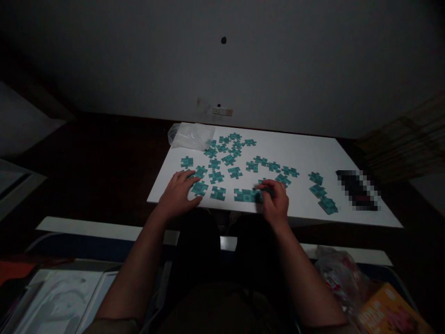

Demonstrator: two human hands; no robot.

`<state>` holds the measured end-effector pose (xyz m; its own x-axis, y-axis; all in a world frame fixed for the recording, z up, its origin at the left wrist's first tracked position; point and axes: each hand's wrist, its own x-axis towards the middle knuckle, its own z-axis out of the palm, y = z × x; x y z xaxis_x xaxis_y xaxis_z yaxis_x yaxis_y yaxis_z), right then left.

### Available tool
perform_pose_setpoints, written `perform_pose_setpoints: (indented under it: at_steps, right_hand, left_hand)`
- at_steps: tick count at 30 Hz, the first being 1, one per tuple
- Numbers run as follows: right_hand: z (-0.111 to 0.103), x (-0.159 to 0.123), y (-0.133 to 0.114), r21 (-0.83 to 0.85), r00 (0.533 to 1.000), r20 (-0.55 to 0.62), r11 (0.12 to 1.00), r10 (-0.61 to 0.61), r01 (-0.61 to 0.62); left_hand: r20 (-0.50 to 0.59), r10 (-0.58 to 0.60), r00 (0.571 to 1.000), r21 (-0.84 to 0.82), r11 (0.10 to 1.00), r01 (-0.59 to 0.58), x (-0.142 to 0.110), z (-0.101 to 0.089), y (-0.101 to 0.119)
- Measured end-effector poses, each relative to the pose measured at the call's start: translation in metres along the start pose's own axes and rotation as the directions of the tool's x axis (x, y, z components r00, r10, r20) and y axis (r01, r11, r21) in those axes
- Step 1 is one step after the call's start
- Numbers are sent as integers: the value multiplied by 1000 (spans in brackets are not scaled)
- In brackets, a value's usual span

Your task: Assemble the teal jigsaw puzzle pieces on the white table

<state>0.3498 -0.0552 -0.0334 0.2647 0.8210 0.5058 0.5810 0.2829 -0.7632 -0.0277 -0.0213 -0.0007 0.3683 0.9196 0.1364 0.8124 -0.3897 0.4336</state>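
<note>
Several teal jigsaw pieces (229, 160) lie scattered face up on a small white table (299, 153). My left hand (179, 192) rests flat near the table's front left, fingers stretched over a loose piece (200, 188). My right hand (276, 199) is curled, its fingers pinching a teal piece against the right end of a short joined strip of pieces (245, 195) near the front edge. Another single piece (218, 193) sits between my hands.
A crumpled clear plastic bag (186, 135) lies at the table's back left corner. A dark flat object (358, 190) sits at the right side, next to three separate pieces (321, 192). Bags and an orange box (385, 311) lie at lower right; a white tray (59, 301) at lower left.
</note>
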Motion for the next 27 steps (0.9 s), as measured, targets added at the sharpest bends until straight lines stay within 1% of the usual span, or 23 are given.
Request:
perform_pose_setpoints:
  at_steps: [7, 11, 15, 20, 24, 27]
  right_hand:
    - [-1, 0, 4, 72, 1000, -3, 997, 26, -26]
    - [0, -1, 11, 130, 997, -8, 988, 82, -81]
    - [0, -1, 15, 187, 989, -36, 973, 147, -138]
    - [0, 0, 15, 245, 981, -47, 954, 188, -171]
    - [0, 0, 14, 244, 981, -40, 954, 188, -173]
    - [0, -1, 14, 241, 984, -34, 957, 175, -162]
  left_hand:
    - [-22, 39, 999, -9, 999, -39, 1, 3, -8]
    - [6, 36, 999, -26, 999, -36, 4, 1, -9]
    - [44, 51, 998, -22, 999, -50, 7, 0, -4]
    - [54, 48, 997, 8, 999, -48, 9, -1, 4]
    - [123, 20, 992, 23, 999, -23, 16, -7, 7]
    - [183, 38, 982, 34, 998, -45, 25, -13, 7]
